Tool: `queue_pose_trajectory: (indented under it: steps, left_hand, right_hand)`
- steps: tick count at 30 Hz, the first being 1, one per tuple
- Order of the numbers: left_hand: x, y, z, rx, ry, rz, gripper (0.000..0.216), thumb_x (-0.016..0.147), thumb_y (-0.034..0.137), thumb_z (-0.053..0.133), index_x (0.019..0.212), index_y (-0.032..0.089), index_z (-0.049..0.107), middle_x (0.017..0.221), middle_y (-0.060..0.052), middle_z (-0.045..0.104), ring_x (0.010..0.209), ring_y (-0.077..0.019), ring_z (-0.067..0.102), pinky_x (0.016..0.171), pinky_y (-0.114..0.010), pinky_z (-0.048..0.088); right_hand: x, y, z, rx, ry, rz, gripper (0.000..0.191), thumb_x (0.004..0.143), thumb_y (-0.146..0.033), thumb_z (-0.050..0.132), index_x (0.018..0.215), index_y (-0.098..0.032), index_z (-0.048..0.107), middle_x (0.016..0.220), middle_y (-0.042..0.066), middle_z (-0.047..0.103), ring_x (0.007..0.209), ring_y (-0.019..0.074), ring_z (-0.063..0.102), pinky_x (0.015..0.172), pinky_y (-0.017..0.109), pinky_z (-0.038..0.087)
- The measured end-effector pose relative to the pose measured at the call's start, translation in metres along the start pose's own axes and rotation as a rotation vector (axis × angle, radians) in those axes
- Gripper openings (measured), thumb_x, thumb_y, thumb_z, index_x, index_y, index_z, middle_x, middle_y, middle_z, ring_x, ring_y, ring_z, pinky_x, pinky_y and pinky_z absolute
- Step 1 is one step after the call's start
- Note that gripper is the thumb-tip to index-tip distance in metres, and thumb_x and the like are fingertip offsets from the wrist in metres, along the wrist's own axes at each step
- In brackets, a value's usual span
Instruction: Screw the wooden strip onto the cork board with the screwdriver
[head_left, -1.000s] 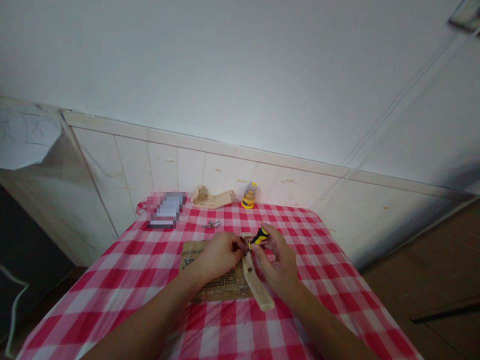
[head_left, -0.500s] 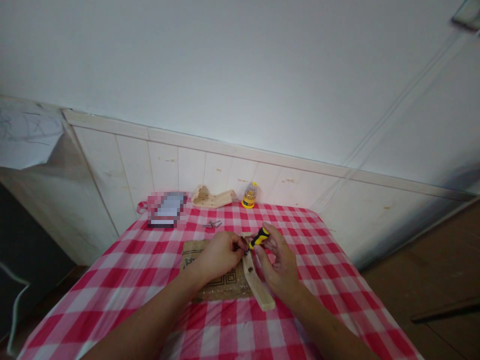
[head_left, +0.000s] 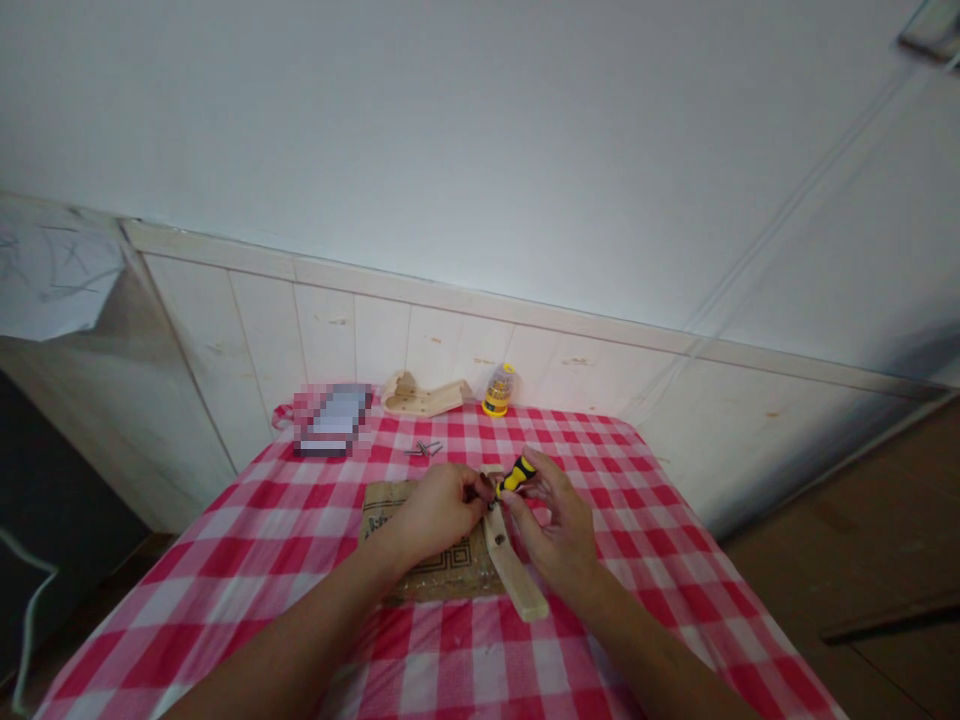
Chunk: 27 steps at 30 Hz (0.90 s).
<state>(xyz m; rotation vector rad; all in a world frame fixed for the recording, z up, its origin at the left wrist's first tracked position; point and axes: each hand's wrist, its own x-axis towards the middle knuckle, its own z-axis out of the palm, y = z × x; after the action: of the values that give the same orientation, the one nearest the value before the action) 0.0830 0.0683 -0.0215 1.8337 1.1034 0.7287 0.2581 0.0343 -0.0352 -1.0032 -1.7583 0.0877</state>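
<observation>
A pale wooden piece lies on a brown cardboard sheet in the middle of the red-and-white checked table. My right hand is closed round a small yellow-and-black screwdriver, whose tip points down at the far end of the wooden piece. My left hand is closed in a pinch right at the screwdriver's tip, its fingertips touching the wood. What the left fingers pinch is too small to make out.
Several loose screws lie beyond the cardboard. At the table's far edge, against the panelled wall, sit a curved wooden part, a yellow screwdriver-bit holder and a blurred-out box. Brown floor lies to the right.
The screwdriver handle has tipped slightly lower and my right fingers have shifted on it. My left hand and the wooden piece stay where they were.
</observation>
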Motion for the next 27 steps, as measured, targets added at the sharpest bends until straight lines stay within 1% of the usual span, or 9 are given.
queue_pose_trajectory:
  steps: [5,9,11,13,16,18,22,24,27]
  left_hand:
    - [0.001,-0.004,0.002,-0.041,0.018,0.017,0.02,0.074,0.01,0.052,0.079,0.015,0.071,0.066,-0.001,0.069,0.059,-0.0148,0.061,0.059,-0.024,0.044]
    - [0.003,-0.011,0.004,-0.06,0.034,0.038,0.014,0.073,0.01,0.055,0.079,0.015,0.067,0.069,-0.001,0.069,0.06,-0.0139,0.06,0.057,-0.023,0.042]
    - [0.002,-0.013,0.004,-0.078,0.006,0.076,0.013,0.073,0.011,0.056,0.078,0.016,0.066,0.072,-0.001,0.07,0.063,-0.014,0.061,0.057,-0.022,0.042]
    - [0.0,-0.013,0.004,-0.12,-0.058,0.129,0.013,0.073,0.011,0.056,0.077,0.015,0.067,0.075,-0.002,0.071,0.067,-0.0145,0.063,0.059,-0.022,0.044]
    - [-0.004,-0.011,0.003,-0.188,-0.182,0.174,0.017,0.073,0.009,0.055,0.077,0.015,0.07,0.078,-0.002,0.073,0.07,-0.0143,0.065,0.062,-0.022,0.046]
    - [-0.005,-0.009,0.002,-0.192,-0.228,0.193,0.02,0.072,0.007,0.055,0.078,0.015,0.072,0.078,-0.002,0.075,0.071,-0.0141,0.067,0.064,-0.021,0.048]
    - [-0.003,-0.011,0.002,-0.131,-0.244,0.225,0.025,0.071,0.006,0.055,0.081,0.015,0.075,0.084,-0.003,0.077,0.076,-0.0158,0.069,0.07,-0.022,0.05]
    - [-0.001,-0.013,0.003,-0.108,-0.245,0.226,0.025,0.071,0.007,0.055,0.082,0.014,0.076,0.084,-0.004,0.077,0.077,-0.0163,0.07,0.07,-0.023,0.051]
    - [-0.001,-0.014,0.002,-0.079,-0.237,0.222,0.027,0.071,0.006,0.053,0.082,0.015,0.077,0.082,-0.003,0.077,0.074,-0.0158,0.069,0.067,-0.022,0.05]
  right_hand:
    - [-0.002,0.001,0.0,-0.007,0.019,-0.015,0.054,0.087,-0.016,0.068,0.136,-0.033,0.052,0.109,0.004,0.073,0.078,0.0182,0.074,0.073,0.033,0.064]
    - [-0.004,0.0,-0.001,0.043,0.079,0.017,0.052,0.087,-0.017,0.067,0.135,-0.03,0.052,0.11,0.006,0.07,0.082,0.0196,0.073,0.072,0.033,0.063]
    - [-0.004,-0.002,-0.003,0.069,0.101,0.033,0.055,0.086,-0.016,0.067,0.137,-0.029,0.049,0.105,0.007,0.068,0.082,0.0193,0.071,0.071,0.032,0.063]
    - [-0.004,-0.006,-0.005,0.099,0.106,0.036,0.058,0.085,-0.015,0.066,0.138,-0.028,0.046,0.1,0.005,0.066,0.078,0.018,0.069,0.068,0.03,0.061]
    - [-0.004,-0.01,-0.006,0.131,0.102,0.025,0.057,0.085,-0.014,0.065,0.138,-0.027,0.046,0.099,0.005,0.063,0.076,0.017,0.066,0.065,0.029,0.06]
    - [-0.005,-0.01,-0.007,0.134,0.095,0.018,0.056,0.086,-0.015,0.064,0.137,-0.025,0.046,0.1,0.007,0.062,0.075,0.0168,0.065,0.064,0.029,0.059]
    - [-0.008,-0.005,-0.006,0.122,0.091,-0.016,0.057,0.086,-0.013,0.063,0.139,-0.026,0.045,0.107,0.009,0.062,0.079,0.0178,0.066,0.066,0.031,0.059]
    - [-0.009,-0.002,-0.006,0.118,0.083,-0.026,0.058,0.086,-0.013,0.063,0.139,-0.026,0.045,0.109,0.01,0.062,0.082,0.0191,0.066,0.068,0.033,0.059]
    - [-0.01,0.0,-0.006,0.12,0.053,-0.034,0.058,0.086,-0.013,0.063,0.14,-0.027,0.046,0.107,0.009,0.063,0.08,0.019,0.066,0.068,0.034,0.059]
